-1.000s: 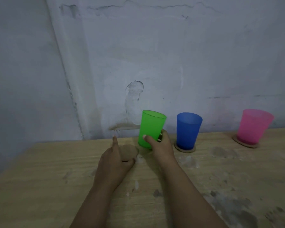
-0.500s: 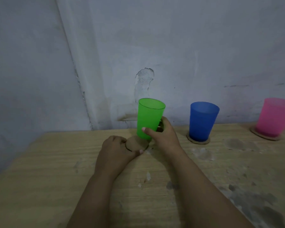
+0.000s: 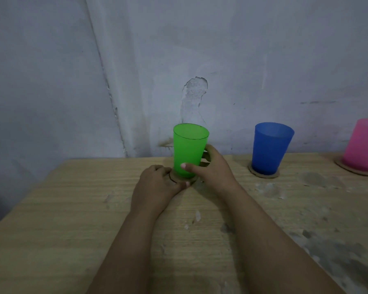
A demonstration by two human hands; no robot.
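Note:
A green plastic cup (image 3: 188,149) stands upright on a round cardboard coaster (image 3: 193,180) near the back of the wooden table (image 3: 72,219). My right hand (image 3: 210,168) grips the cup's lower part, thumb across its front and fingers behind it. To the cup's left, my left hand (image 3: 155,185) holds the coaster's edge with curled fingers and the thumb at its front rim. Most of the coaster is hidden under the cup and my hands.
A blue cup (image 3: 271,147) stands on its own coaster (image 3: 263,175) to the right. Further right, a pink cup (image 3: 363,145) on another coaster (image 3: 353,169) is cut by the frame edge. A cracked grey wall (image 3: 221,60) rises right behind the table.
The green cup came down from above the table onto the coaster. My left hand slid the coaster to the right, under the cup, and its pointing finger curled in.

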